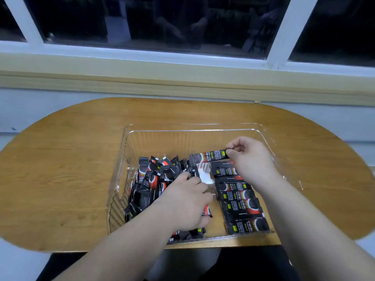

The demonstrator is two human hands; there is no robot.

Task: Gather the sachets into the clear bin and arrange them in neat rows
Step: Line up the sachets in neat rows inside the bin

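Observation:
A clear bin [194,136] stands on the wooden table. Its left half holds a loose heap of black and red sachets [154,179]. Along its right side several sachets [240,209] lie flat in a row, one above the other. My right hand [249,159] pinches one sachet [209,156] by its right end and holds it level above the far end of that row. My left hand [186,201] reaches into the heap with curled fingers; a sachet end [207,211] shows under its palm. A small white packet [206,176] lies between my hands.
The oval wooden table [67,179] meets a pale wall under a window sill [182,78]. Dark window panes fill the top of the view. The bin's near wall sits at the table's front edge.

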